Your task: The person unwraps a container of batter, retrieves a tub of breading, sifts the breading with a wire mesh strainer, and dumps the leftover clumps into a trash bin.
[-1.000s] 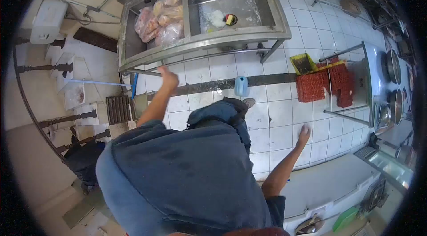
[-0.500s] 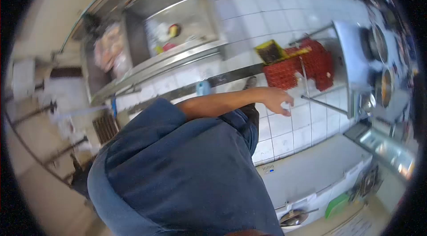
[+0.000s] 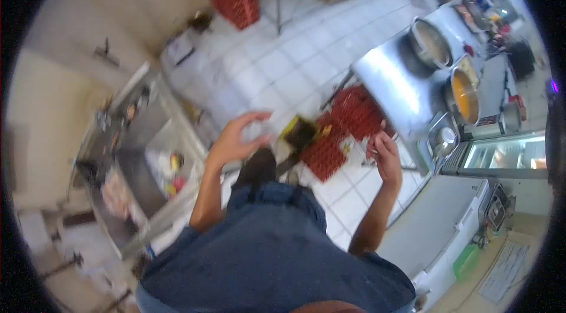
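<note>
Handling looks to be between steps, by my reading: the person's left hand (image 3: 239,143) is held out with thumb and fingers spread in a wide curve and nothing between them, while the right hand (image 3: 385,153) is loosely half-curled (blur keeps me from telling whether something small is pinched there). Between the two hands in the view lie a square, yellow-rimmed, dark-centred container (image 3: 299,134) and, just beside it, a red, rough-textured pile (image 3: 324,161) on the white tiled floor (image 3: 271,68), neither visibly gripped. A pale pinkish heap (image 3: 121,195) sits in one basin of the double stainless-steel sink (image 3: 132,165), and a small yellow-and-dark item (image 3: 176,162) lies in the other, both out of hand; how much handling is left cannot be read from this view. Ahead to the right, a shiny steel table (image 3: 389,77) carries a round metal pot with orange contents (image 3: 464,97) and a second round metal pot (image 3: 430,43). Table and pile would crowd a path forward, I judge, and a long white chest freezer (image 3: 433,224) bounds the right side.
</note>
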The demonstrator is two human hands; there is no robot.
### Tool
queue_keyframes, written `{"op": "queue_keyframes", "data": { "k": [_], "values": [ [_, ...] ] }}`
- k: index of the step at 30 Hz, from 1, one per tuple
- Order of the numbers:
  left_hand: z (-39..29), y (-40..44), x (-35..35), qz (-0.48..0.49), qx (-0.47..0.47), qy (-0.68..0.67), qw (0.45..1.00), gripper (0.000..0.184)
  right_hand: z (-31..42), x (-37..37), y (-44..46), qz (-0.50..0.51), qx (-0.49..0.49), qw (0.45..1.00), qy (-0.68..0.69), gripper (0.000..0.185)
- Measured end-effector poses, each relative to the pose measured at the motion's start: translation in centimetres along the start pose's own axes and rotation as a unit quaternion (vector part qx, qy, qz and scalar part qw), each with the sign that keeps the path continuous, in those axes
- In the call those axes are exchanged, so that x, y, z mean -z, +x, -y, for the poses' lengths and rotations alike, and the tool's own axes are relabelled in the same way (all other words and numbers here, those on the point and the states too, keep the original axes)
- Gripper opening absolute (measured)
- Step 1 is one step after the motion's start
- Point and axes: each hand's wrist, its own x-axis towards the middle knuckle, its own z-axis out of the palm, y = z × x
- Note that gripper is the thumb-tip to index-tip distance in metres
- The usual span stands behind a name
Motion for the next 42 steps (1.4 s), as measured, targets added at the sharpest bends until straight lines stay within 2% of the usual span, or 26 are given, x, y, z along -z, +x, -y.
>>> {"op": "queue_keyframes", "data": {
  "k": [2, 3, 5, 7, 8, 9, 10, 11, 14, 15, 16, 19, 21, 22, 24, 25, 26, 27, 29, 31, 33, 35, 37, 40, 41, 42],
  "values": [
    [-2.0, 1.7, 5.7, 0.036, -0.028, -0.134, 0.99, 0.046, 8.5, -3.4, 1.4, 0.01, 0.19, 0.98, -0.053, 0.018],
    [-2.4, 2.8, 7.6, 0.051, -0.112, -0.255, 0.959, 0.057, 8.8, -2.2, 2.0, 0.048, 0.249, 0.967, 0.021, 0.014],
    [0.8, 4.8, 10.3, 0.096, -0.191, -0.453, 0.865, 0.076, 10.5, -2.9, 6.0, 0.242, 0.33, 0.899, 0.155, 0.015],
    [5.1, 9.9, 11.7, 0.048, -0.076, -0.302, 0.949, 0.073, 13.6, -7.1, 12.6, 0.531, 0.354, 0.728, 0.251, 0.023],
    [8.1, 13.4, 11.6, 0.017, -0.022, -0.221, 0.975, 0.072, 12.0, -8.2, 16.4, 0.441, 0.369, 0.79, 0.213, 0.029],
    [10.9, 16.7, 11.4, -0.017, 0.036, -0.14, 0.989, 0.071, 7.6, -8.3, 19.4, 0.186, 0.295, 0.932, 0.096, 0.038],
    [13.1, 19.8, 11.6, -0.05, 0.096, -0.058, 0.992, 0.07, 4.7, -9.6, 23.0, 0.055, 0.174, 0.983, 0.008, 0.049],
    [14.7, 22.7, 12.4, -0.081, 0.155, 0.025, 0.984, 0.069, 2.1, -11.1, 25.4, 0.013, 0.067, 0.996, -0.05, 0.06],
    [16.3, 30.8, 14.1, -0.029, -0.004, 0.17, 0.985, 0.055, 1.1, -14.0, 26.1, 0.01, -0.085, 0.995, -0.048, 0.055],
    [16.7, 33.7, 14.0, -0.055, 0.091, -0.137, 0.985, 0.043, 0.7, -14.4, 26.1, 0.004, -0.131, 0.99, -0.042, 0.054],
    [17.0, 36.2, 13.9, -0.064, 0.072, -0.086, 0.992, 0.04, 0.4, -15.1, 25.7, -0.002, -0.187, 0.982, -0.026, 0.052],
    [18.9, 46.8, 11.9, -0.103, -0.047, 0.064, 0.992, 0.03, 3.0, -16.2, 28.3, -0.047, -0.062, 0.987, -0.139, 0.05],
    [23.5, 54.6, 5.6, -0.031, -0.067, -0.065, 0.995, 0.03, 6.5, -17.6, 31.7, -0.025, 0.058, 0.987, -0.148, 0.048],
    [21.5, 57.9, 2.2, 0.067, -0.124, -0.099, 0.985, 0.03, 10.6, -19.7, 35.3, 0.002, 0.125, 0.986, -0.112, 0.049],
    [9.9, 61.5, -2.7, 0.29, -0.282, -0.162, 0.9, 0.029, 17.8, -23.8, 43.0, 0.089, 0.298, 0.926, -0.212, 0.049],
    [2.1, 61.2, -3.4, 0.39, -0.321, -0.203, 0.839, 0.029, 19.2, -26.6, 46.9, 0.146, 0.345, 0.915, -0.151, 0.046],
    [-5.3, 60.3, -2.2, 0.532, -0.29, -0.235, 0.76, 0.031, 23.0, -29.5, 49.1, 0.163, 0.39, 0.9, -0.102, 0.044],
    [-8.8, 59.6, -3.6, 0.557, -0.443, -0.278, 0.645, 0.036, 23.8, -32.9, 51.6, 0.151, 0.462, 0.867, -0.11, 0.044],
    [-14.6, 57.5, -2.7, 0.724, -0.38, -0.362, 0.447, 0.041, 27.0, -36.1, 54.2, 0.295, 0.499, 0.815, -0.025, 0.041],
    [-15.0, 59.8, -3.1, 0.812, -0.297, -0.346, 0.364, 0.047, 30.2, -34.0, 55.7, 0.375, 0.48, 0.79, -0.067, 0.044],
    [-11.4, 64.8, -4.2, 0.843, -0.156, -0.327, 0.397, 0.053, 31.9, -30.9, 58.8, 0.41, 0.442, 0.796, -0.052, 0.047],
    [-8.8, 70.0, -4.0, 0.852, -0.122, -0.266, 0.434, 0.056, 32.1, -28.5, 63.4, 0.398, 0.429, 0.81, -0.043, 0.043],
    [-6.2, 74.9, -3.3, 0.856, -0.082, -0.204, 0.468, 0.058, 33.3, -26.8, 67.4, 0.434, 0.361, 0.814, -0.133, 0.049],
    [-1.6, 83.0, -5.0, 0.841, -0.153, -0.142, 0.498, 0.053, 33.1, -24.6, 74.6, 0.427, 0.291, 0.839, -0.171, 0.062],
    [0.5, 86.4, -5.8, 0.805, -0.223, -0.101, 0.54, 0.048, 32.4, -23.8, 77.2, 0.416, 0.272, 0.851, -0.171, 0.067],
    [3.2, 90.1, -6.8, 0.761, -0.292, -0.061, 0.576, 0.043, 32.1, -22.7, 80.1, 0.408, 0.235, 0.861, -0.194, 0.06]
  ]
}}
